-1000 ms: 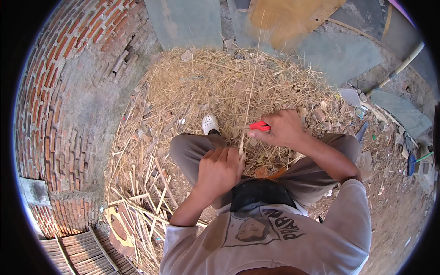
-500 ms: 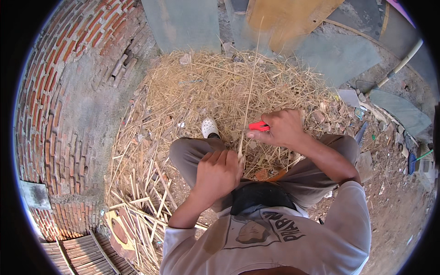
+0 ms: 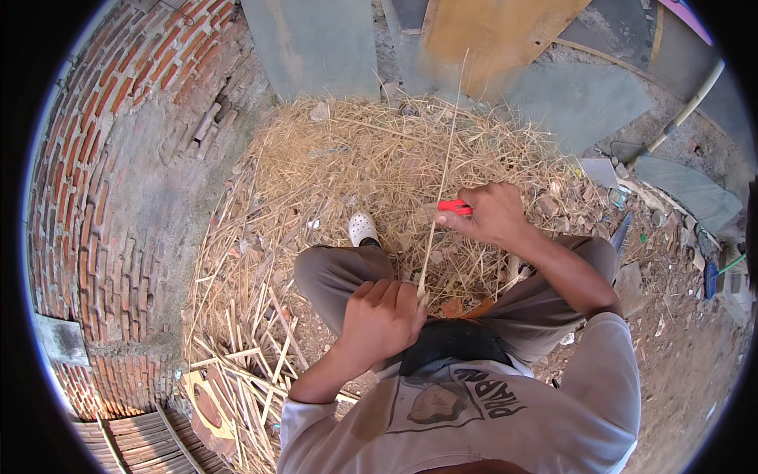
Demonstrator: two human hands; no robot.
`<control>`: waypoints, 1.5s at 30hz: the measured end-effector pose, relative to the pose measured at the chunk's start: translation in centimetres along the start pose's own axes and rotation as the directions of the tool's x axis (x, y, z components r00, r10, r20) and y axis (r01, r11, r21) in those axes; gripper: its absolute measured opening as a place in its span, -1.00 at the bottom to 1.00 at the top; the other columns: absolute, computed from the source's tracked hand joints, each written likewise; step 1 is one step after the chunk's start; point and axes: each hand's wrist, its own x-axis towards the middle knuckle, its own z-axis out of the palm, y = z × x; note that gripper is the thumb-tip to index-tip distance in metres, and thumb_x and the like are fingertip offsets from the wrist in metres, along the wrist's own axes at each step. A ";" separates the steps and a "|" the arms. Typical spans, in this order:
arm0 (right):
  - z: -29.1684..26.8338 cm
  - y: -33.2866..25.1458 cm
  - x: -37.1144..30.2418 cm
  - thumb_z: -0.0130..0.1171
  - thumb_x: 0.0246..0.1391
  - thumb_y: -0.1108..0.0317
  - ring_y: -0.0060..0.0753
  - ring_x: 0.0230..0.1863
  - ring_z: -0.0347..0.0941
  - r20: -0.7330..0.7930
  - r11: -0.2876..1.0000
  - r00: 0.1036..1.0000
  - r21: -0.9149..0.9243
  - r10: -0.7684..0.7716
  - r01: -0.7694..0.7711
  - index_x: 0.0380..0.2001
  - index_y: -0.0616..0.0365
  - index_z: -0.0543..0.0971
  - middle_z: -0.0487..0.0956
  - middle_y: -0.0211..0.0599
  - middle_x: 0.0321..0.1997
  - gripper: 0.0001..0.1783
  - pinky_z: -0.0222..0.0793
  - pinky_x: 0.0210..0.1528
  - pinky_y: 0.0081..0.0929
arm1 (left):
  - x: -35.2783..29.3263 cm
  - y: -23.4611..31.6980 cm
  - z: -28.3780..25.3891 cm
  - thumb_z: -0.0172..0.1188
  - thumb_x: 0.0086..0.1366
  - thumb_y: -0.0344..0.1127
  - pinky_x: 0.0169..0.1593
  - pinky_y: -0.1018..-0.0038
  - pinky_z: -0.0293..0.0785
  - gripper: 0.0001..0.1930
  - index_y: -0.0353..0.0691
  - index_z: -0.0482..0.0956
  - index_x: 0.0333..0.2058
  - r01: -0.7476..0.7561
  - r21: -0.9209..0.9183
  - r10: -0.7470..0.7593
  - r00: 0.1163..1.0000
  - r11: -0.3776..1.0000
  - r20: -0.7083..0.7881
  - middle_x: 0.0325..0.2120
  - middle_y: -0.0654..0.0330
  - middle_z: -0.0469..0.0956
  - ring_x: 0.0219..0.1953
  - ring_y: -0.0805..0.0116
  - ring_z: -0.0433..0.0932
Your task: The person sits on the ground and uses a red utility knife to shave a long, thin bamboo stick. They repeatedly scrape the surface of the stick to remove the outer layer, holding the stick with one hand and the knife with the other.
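Note:
My left hand (image 3: 384,317) is closed around the near end of a long, thin bamboo strip (image 3: 448,158), just above my lap. The strip slants away from me, its far tip up near the leaning boards. My right hand (image 3: 493,215) grips a red-handled knife (image 3: 455,207), thumb toward the strip. The knife's blade is too small and blurred to make out clearly, but it lies against or very close to the strip's middle. Between my bent knees, pale shavings (image 3: 410,170) cover the ground.
A heap of split bamboo sticks (image 3: 264,359) lies at my left. Beyond it rises a brick wall (image 3: 103,237). Grey and tan boards (image 3: 316,47) lean at the far side. A saw-like blade (image 3: 622,231) rests by my right knee. My white clog (image 3: 362,227) stands among the shavings.
Both hands have shifted slightly; the left is a little nearer to me and the right a little to the right. The strip's far tip has swung right and come closer.

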 end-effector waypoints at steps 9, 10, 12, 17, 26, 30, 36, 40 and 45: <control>-0.5 1.5 0.6 -0.08 0.02 -0.51 -0.11 -0.69 0.50 0.018 0.995 0.996 -0.046 0.087 -0.086 -0.69 0.09 0.61 0.48 -0.16 -0.78 -0.18 0.38 -0.59 -0.23 | -2.4 -0.1 -1.4 0.23 0.08 -0.24 -0.44 0.35 0.36 -0.78 -0.20 0.40 -0.54 -0.090 0.028 0.091 0.996 0.996 -0.020 -0.62 0.20 0.42 -0.54 0.24 0.47; -0.1 1.5 0.6 -0.14 0.04 -0.52 -0.07 -0.65 0.53 0.031 0.995 0.997 -0.071 0.076 -0.073 -0.65 0.12 0.63 0.50 -0.12 -0.76 -0.13 0.43 -0.54 -0.20 | -2.5 -0.4 -1.6 0.22 0.09 -0.25 -0.48 0.33 0.34 -0.79 -0.21 0.41 -0.55 -0.088 0.023 0.088 0.996 0.996 -0.017 -0.63 0.18 0.41 -0.57 0.21 0.45; -0.6 4.6 2.4 -0.17 0.04 -0.55 -0.04 -0.59 0.55 0.040 0.952 0.953 -0.070 0.302 -0.299 -0.61 0.14 0.65 0.52 -0.09 -0.72 -0.11 0.46 -0.49 -0.18 | -3.2 -0.5 -1.9 0.20 0.13 -0.28 -0.55 0.29 0.29 -0.79 -0.24 0.41 -0.57 -0.088 0.001 0.088 0.996 0.996 0.019 -0.66 0.14 0.39 -0.64 0.16 0.41; -2.0 11.5 4.2 -0.21 0.03 -0.58 0.00 -0.44 0.59 -0.109 0.839 0.843 -0.092 0.526 -0.536 -0.52 0.14 0.68 0.57 -0.02 -0.61 -0.07 0.48 -0.38 -0.12 | -6.4 -1.4 -4.7 0.18 0.08 -0.30 -0.55 0.31 0.29 -0.81 -0.26 0.41 -0.58 -0.118 -0.087 0.121 0.992 0.989 0.029 -0.68 0.12 0.39 -0.64 0.15 0.40; -2.8 16.3 4.7 -0.20 0.02 -0.58 0.03 -0.31 0.58 -0.187 0.782 0.786 -0.112 0.589 -0.613 -0.43 0.11 0.69 0.61 0.04 -0.47 -0.09 0.47 -0.23 -0.12 | -12.2 -1.5 -9.2 0.23 0.03 -0.35 -0.54 0.31 0.34 -0.83 -0.26 0.42 -0.58 0.079 -0.190 -0.055 0.990 0.979 0.131 -0.69 0.11 0.43 -0.66 0.12 0.44; -2.9 19.5 5.3 -0.24 0.02 -0.59 0.06 -0.27 0.59 -0.213 0.725 0.725 -0.096 0.654 -0.682 -0.39 0.15 0.69 0.63 0.06 -0.43 -0.04 0.47 -0.19 -0.10 | -13.3 -1.6 -9.9 0.23 0.01 -0.36 -0.55 0.31 0.34 -0.83 -0.26 0.42 -0.58 0.081 -0.222 -0.051 0.989 0.972 0.138 -0.70 0.13 0.42 -0.67 0.12 0.43; -3.2 27.3 3.2 -0.31 -0.02 -0.63 0.22 0.03 0.50 -0.270 0.432 0.417 -0.005 0.868 -0.902 -0.20 0.22 0.65 0.58 0.25 -0.10 0.06 0.36 0.09 -0.06 | -14.4 -0.6 -12.0 0.18 0.05 -0.34 -0.60 0.31 0.22 -0.80 -0.23 0.39 -0.66 0.126 -0.202 -0.108 0.989 0.971 0.100 -0.75 0.16 0.36 -0.73 0.16 0.35; -4.0 32.4 -0.5 -0.34 -0.03 -0.64 0.22 0.13 0.44 -0.237 0.309 0.280 0.093 0.930 -0.947 -0.12 0.32 0.61 0.53 0.32 0.01 0.12 0.29 0.19 -0.08 | -15.7 -1.5 -12.9 0.15 0.14 -0.27 -0.60 0.32 0.23 -0.74 -0.22 0.41 -0.66 0.277 -0.225 -0.262 0.960 0.934 0.093 -0.76 0.15 0.35 -0.73 0.16 0.35; -2.8 26.4 2.2 -0.19 -0.03 -0.60 0.05 -0.24 0.59 -0.087 0.597 0.602 -0.074 0.794 -0.799 -0.34 0.38 0.60 0.63 0.15 -0.35 0.05 0.42 -0.09 -0.17 | -14.9 -3.8 -6.2 -0.04 0.38 -0.17 -0.59 0.46 0.28 -0.60 -0.26 0.44 -0.61 0.487 -0.627 -0.592 0.804 0.607 0.051 -0.75 0.18 0.43 -0.71 0.39 0.40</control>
